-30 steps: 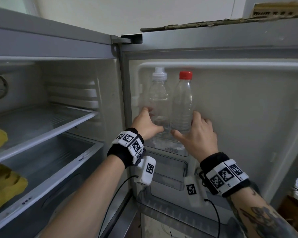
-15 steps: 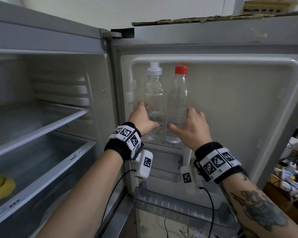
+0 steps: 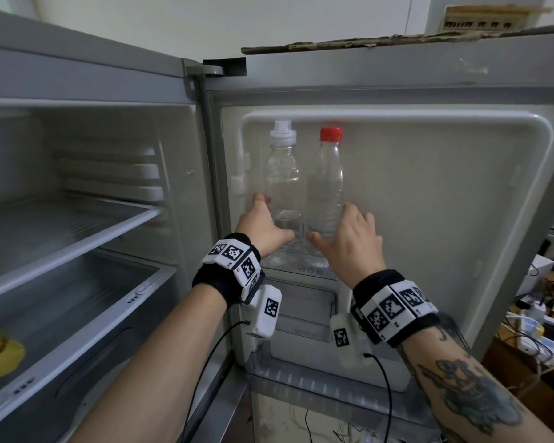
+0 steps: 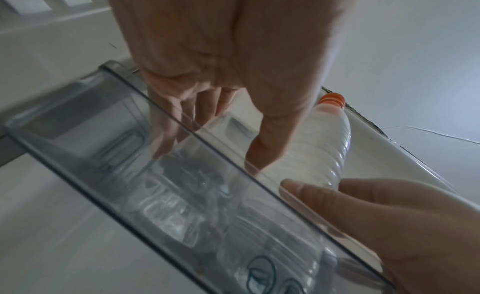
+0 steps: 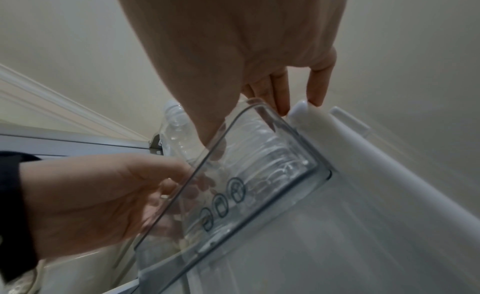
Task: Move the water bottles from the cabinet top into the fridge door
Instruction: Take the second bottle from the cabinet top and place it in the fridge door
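Note:
Two clear water bottles stand side by side in the fridge door's upper clear shelf (image 3: 304,270). The white-capped bottle (image 3: 282,174) is on the left and my left hand (image 3: 274,220) holds its lower part, fingers round its left side, thumb across the front. The red-capped bottle (image 3: 327,183) is on the right, and my right hand (image 3: 330,227) holds its lower right side. In the left wrist view the red-capped bottle (image 4: 330,138) rises behind the shelf wall (image 4: 130,175). The right wrist view shows the white-capped bottle (image 5: 176,129) and the shelf wall (image 5: 259,175).
The open fridge body is on the left with wire-ribbed shelves (image 3: 77,238) and a yellow thing (image 3: 0,356) low down. Below the bottles are a smaller door bin (image 3: 301,318) and a bottom door shelf (image 3: 317,385). A cluttered desk (image 3: 541,330) stands at the right.
Both hands stay on the two bottles in the door shelf. Only the head view has swung to the right, so more of the door shows.

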